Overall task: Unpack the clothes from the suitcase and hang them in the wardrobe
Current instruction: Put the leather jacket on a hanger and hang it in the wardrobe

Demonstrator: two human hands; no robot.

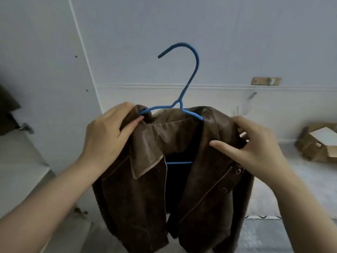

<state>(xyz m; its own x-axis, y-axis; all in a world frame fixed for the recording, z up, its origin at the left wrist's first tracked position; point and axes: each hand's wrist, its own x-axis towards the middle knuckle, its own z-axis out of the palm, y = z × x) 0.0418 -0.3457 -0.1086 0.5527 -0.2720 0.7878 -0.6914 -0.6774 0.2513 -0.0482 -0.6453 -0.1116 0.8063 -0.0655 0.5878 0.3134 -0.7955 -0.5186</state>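
Observation:
A brown jacket (145, 194) hangs in front of me on a blue hanger (189, 83), whose hook points up and to the left. My left hand (107, 132) grips the jacket's left shoulder together with the hanger arm. My right hand (253, 143) pinches the jacket's right shoulder, thumb on the front, fingers behind the fabric. The hanger's lower bar shows through the open front of the jacket. Neither the suitcase nor the wardrobe rail is in view.
A pale wall (200, 33) fills the background. A white door or panel (45, 61) stands at the left, and dark brown clothing (7, 110) hangs at the left edge. Torn cardboard (317, 143) lies on the floor at the right.

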